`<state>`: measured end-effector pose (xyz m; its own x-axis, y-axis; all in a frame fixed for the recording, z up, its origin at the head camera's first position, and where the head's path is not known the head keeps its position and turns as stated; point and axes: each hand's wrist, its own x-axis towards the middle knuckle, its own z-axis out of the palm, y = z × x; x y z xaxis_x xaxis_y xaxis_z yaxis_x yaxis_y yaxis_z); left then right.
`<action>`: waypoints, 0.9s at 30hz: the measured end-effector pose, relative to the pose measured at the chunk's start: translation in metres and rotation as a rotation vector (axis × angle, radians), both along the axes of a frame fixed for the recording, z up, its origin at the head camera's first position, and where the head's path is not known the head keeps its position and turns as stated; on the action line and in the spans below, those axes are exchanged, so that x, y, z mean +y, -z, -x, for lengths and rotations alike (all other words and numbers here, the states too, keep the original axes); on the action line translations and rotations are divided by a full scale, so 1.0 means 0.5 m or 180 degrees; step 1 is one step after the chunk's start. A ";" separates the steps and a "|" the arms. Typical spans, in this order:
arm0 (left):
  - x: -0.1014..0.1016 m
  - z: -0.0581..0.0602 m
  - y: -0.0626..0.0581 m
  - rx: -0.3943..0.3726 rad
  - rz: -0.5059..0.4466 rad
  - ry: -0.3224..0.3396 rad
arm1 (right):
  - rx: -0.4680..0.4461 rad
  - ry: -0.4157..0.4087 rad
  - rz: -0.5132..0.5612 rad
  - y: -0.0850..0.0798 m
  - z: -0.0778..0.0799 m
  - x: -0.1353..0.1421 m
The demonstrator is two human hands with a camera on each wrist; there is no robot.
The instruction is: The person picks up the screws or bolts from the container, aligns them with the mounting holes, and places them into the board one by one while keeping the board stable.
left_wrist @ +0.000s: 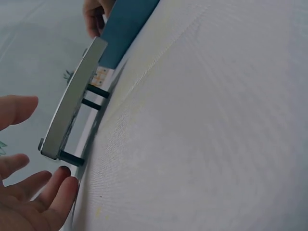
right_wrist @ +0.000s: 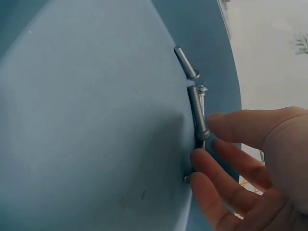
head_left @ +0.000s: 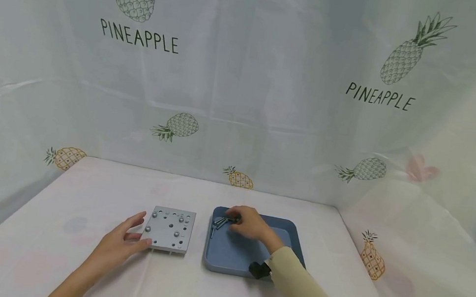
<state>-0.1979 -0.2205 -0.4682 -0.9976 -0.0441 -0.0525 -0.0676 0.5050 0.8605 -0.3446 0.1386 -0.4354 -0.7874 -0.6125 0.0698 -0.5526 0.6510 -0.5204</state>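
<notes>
A square metal plate (head_left: 163,238) with drilled holes lies to the left of a blue tray (head_left: 228,257). Several bolts (head_left: 155,214) stand in its holes, and the left wrist view shows their shanks (left_wrist: 72,159) below the raised plate. My left hand (head_left: 115,246) is at the plate's left side, fingers spread, thumb by the near corner. Over the tray's far left part reaches my right hand (head_left: 250,223). Its thumb and fingertips come close around loose metal bolts (right_wrist: 199,113) along the tray wall, with a gap between thumb and fingers.
A black object (head_left: 259,270) is at the right wrist, over the tray's near rim. White cloth (head_left: 176,289) covers the table. Behind it hangs a pale curtain (head_left: 262,97) with pineapple prints, which also closes off both sides.
</notes>
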 end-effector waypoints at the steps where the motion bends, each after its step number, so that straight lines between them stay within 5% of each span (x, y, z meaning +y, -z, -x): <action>1: -0.001 0.001 0.001 0.0005 0.0009 0.0012 | 0.0003 0.0013 -0.0028 -0.001 0.001 -0.002; 27: 0.001 0.004 0.014 -0.0084 0.0060 -0.0014 | -0.0341 0.0206 -0.0397 -0.012 0.005 -0.017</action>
<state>-0.1998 -0.2198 -0.4751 -0.9957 -0.0496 -0.0778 -0.0923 0.5209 0.8486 -0.3469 0.1303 -0.4292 -0.8243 -0.5590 -0.0900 -0.4532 0.7467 -0.4869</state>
